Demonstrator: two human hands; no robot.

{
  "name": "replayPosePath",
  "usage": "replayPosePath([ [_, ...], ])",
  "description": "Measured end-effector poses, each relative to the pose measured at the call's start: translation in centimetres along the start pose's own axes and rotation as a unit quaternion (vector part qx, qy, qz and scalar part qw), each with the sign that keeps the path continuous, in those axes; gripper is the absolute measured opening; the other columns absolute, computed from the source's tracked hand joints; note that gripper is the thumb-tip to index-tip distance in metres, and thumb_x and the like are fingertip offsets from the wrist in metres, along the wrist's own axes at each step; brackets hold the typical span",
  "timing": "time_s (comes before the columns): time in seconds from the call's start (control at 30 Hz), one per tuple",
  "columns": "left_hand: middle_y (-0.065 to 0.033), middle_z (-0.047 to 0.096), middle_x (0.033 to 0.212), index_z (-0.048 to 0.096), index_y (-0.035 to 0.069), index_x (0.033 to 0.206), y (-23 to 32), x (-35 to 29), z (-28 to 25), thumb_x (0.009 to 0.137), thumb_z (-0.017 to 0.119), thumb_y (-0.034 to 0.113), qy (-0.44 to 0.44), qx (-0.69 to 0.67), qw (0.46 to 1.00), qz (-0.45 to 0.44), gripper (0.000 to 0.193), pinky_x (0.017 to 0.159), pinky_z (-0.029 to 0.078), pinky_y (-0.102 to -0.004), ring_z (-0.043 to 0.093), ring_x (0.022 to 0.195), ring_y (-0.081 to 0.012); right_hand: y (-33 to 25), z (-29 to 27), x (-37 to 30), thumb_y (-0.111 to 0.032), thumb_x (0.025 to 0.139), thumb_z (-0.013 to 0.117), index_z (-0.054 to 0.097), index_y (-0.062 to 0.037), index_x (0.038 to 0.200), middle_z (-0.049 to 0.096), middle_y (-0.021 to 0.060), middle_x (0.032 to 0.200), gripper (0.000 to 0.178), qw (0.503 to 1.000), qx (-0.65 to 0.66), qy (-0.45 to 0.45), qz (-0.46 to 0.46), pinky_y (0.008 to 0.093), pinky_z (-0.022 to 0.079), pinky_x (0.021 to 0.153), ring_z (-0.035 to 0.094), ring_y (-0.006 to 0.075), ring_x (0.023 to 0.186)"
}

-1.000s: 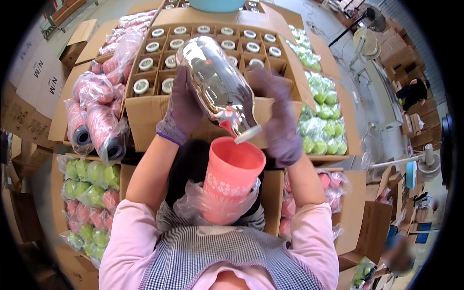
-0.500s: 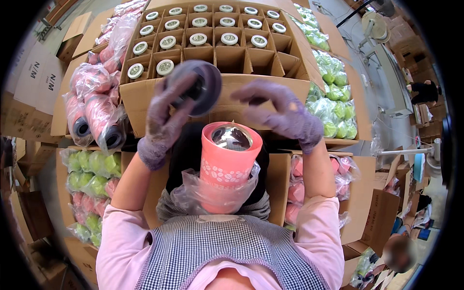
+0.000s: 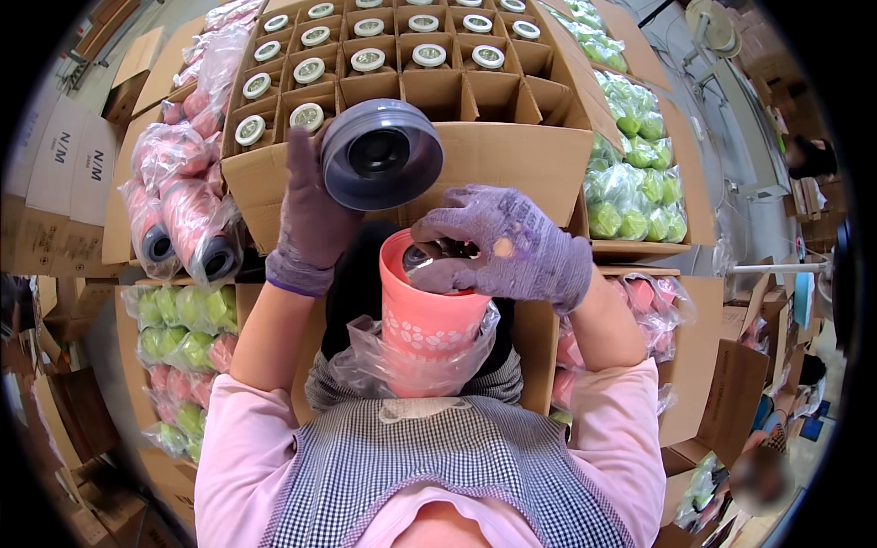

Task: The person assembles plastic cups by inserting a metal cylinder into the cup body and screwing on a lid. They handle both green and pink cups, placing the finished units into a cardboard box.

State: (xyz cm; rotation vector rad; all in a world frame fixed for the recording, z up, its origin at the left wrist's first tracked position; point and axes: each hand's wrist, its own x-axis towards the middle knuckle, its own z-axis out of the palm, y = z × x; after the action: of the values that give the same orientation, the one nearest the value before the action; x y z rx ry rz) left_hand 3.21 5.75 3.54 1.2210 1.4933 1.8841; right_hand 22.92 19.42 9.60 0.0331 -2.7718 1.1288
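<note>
As R hand (image 3: 516, 242) overlaps pink cup (image 3: 433, 320), silver liner (image 3: 449, 247) mostly hidden.

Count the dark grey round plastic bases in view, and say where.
3: the held base in the purple-gloved left hand; a left base and a right base on the near ends of two bagged coral-pink plastic cylinders at left. Others may be hidden.

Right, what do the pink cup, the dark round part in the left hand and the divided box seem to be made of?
Pink cup: probably plastic, matte, with a smooth, moulded-looking wall. Dark round part in the left hand: likely glossier plastic, given the highlights on its rim. Divided box: apparently cardboard, dull brown with folded flaps.
</note>
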Motion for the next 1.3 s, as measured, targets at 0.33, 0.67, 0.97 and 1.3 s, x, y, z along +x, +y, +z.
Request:
replayPosePath([
  [0.33, -0.0148, 0.060, 0.117, 0.070, 0.000, 0.116, 5.4, 0.8, 3.0, 0.080, 0.071, 0.022, -0.292, 0.112, 0.950, 0.027, 0.042, 0.098, 0.044, -0.0378, 0.058, 0.111, -0.0258, 5.7, 2.0, -4.0, -0.049, 0.103, 0.047, 0.066, 0.0002, 0.116, 0.069, 0.0123, 0.110, 0.054, 0.805, 0.475, 0.308, 0.178, 0.0328, 0.052, 0.093, 0.067, 0.0187, 0.102],
  [0.67, -0.0158, 0.062, 0.104, 0.071, 0.004, 0.114, 9.7, -2.1, 7.5, 0.079, 0.076, 0.018, -0.245, 0.448, 0.850, 0.128, 0.038, 0.087, 0.047, -0.0393, 0.060, 0.095, -0.0314, 4.2, 5.5, -1.3, -0.028, 0.102, 0.037, 0.054, 0.0023, 0.136, 0.062, 0.0145, 0.130, 0.048, 0.782, 0.609, 0.130, 0.018, 0.0350, 0.044, 0.106, 0.059, 0.0235, 0.119],
  [0.97, -0.0222, 0.051, 0.139, 0.062, 0.009, 0.132, 3.8, 1.2, -0.7, 0.092, 0.061, 0.021, -0.177, 0.247, 0.952, 0.039, 0.042, 0.113, 0.033, -0.0478, 0.046, 0.133, -0.0384, 4.1, 3.0, -5.1, -0.036, 0.109, 0.024, 0.066, 0.0025, 0.117, 0.070, 0.0116, 0.088, 0.058, 0.914, 0.120, 0.354, 0.159, 0.0327, 0.049, 0.090, 0.067, 0.0228, 0.091],
  [1.3, -0.0236, 0.036, 0.155, 0.047, 0.004, 0.146, 2.1, -1.1, 1.3, 0.094, 0.063, 0.027, -0.247, 0.085, 0.956, 0.136, 0.059, 0.120, 0.017, -0.0477, 0.024, 0.149, -0.0365, 0.4, 4.4, -3.1, -0.036, 0.105, 0.036, 0.064, 0.0012, 0.120, 0.065, 0.0192, 0.118, 0.048, 0.894, 0.219, 0.370, 0.131, 0.0386, 0.048, 0.098, 0.065, 0.0296, 0.107],
])
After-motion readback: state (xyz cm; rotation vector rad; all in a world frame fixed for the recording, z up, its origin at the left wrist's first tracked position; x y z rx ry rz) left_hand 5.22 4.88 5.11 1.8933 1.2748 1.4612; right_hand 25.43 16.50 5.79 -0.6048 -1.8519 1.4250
